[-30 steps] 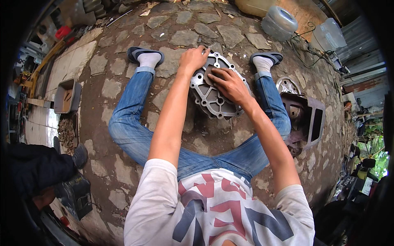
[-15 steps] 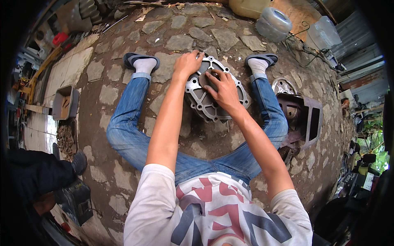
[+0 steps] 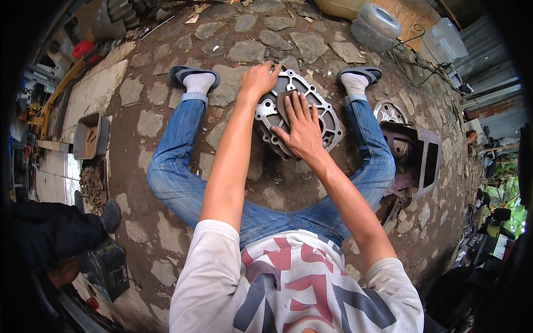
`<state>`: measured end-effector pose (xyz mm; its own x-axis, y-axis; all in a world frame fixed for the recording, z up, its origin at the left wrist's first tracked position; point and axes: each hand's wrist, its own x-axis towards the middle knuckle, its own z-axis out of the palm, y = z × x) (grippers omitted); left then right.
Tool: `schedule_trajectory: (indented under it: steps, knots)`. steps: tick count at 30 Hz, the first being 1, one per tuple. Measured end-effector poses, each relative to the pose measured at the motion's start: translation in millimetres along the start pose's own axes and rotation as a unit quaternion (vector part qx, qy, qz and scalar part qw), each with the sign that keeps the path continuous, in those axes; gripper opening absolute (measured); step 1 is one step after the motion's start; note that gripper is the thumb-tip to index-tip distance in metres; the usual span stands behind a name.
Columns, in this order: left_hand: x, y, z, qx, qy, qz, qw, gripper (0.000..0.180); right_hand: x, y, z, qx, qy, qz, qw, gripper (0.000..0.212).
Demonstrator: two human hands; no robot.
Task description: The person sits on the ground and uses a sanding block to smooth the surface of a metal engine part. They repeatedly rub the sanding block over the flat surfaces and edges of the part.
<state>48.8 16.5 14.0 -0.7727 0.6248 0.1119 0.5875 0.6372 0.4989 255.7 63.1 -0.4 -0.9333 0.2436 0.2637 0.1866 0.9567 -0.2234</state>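
Note:
Between my feet, on the stone-paved ground, lies a ribbed grey metal casting with bolt holes around its rim. My left hand grips its far left edge, fingers curled over the rim and partly hidden. Across the top face my right hand lies flat, fingers stretched out and slightly apart. Under those fingers is a thin dark brown sheet resembling sandpaper; the hand covers part of it.
Right of my right leg are a rusty brown metal housing and a round metal plate. Clear plastic containers stand far right. At left are a grey tray, a black box and another person's dark-clothed leg.
My right hand's bent fingers have straightened and now lie flat on the brown sheet. The left hand stays on the casting's edge. The whole view has shifted slightly.

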Motion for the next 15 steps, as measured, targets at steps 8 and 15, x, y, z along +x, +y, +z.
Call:
schedule_trajectory:
  steps: [8,15]
  knots:
    - [5.7,1.5,-5.7,0.011,-0.039,-0.024,0.999,0.05,-12.5,1.8,-7.4,0.029,-0.019,-0.026,0.999,0.061]
    - [4.6,3.5,-8.9,0.014,-0.045,-0.019,0.999,0.052,-2.2,33.8,-26.9,0.11,0.233,0.05,0.965,0.065]
